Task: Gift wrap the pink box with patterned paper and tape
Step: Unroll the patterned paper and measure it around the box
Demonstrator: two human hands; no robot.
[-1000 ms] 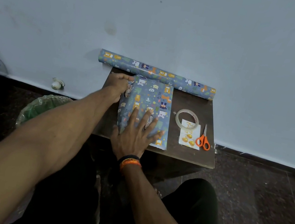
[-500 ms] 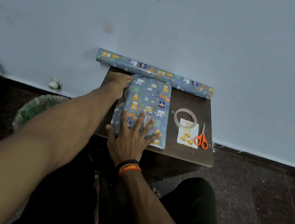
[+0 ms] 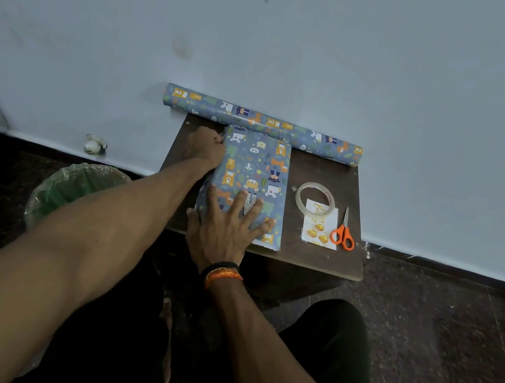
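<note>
While the person's two bare forearms are stretched forward from the bottom of the view, a small dark brown wooden table (image 3: 316,260) is seen pushed against a pale blue wall. Nearest, the right hand (image 3: 224,227), banded at the wrist in black and orange, is laid flat with its fingers spread straight on the near end of the box covered in blue animal-patterned wrapping paper (image 3: 256,171); nothing is gripped by it, only pressed down. The wrapped box lies lengthwise on the left half of the table, none of its pink showing.

Farther on, the left hand (image 3: 206,147) is set against the box's far left side, its fingers curled in against the paper at the upper corner; whether the paper is pinched or merely pushed flat cannot be told. Compared with half a second earlier, this hand is tucked closer to the corner and the left side of the paper is drawn tighter to the box, while the right hand is kept where it was.

To the right, a clear roll of adhesive tape (image 3: 314,199) partly overlaps a small white card with yellow shapes (image 3: 322,229), with orange-handled scissors (image 3: 343,232) just beside it. Farthest away, a long roll of the same patterned paper (image 3: 263,124) lies along the wall. A green-lined bin (image 3: 76,187) stands on the floor to the left.
</note>
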